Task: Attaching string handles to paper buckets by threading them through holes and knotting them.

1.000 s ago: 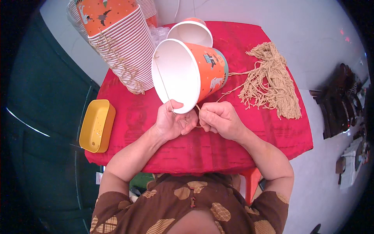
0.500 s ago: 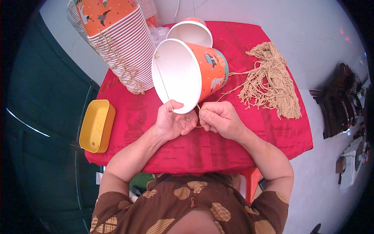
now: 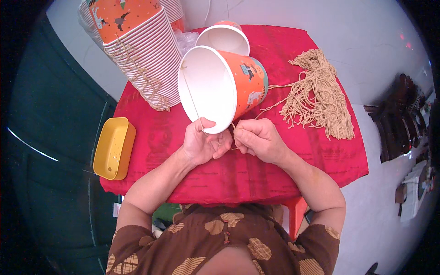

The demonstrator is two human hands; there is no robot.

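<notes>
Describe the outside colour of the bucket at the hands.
The bucket is orange, with grey figures and a grey-green base band; best in the head view.

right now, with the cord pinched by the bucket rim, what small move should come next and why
Probably a gentle pull on the cord with the right hand, while the left hand steadies the orange bucket: the right hand pinches a strand just outside the rim, the left holds that rim, and a slack-looking bit curves between them.
</notes>
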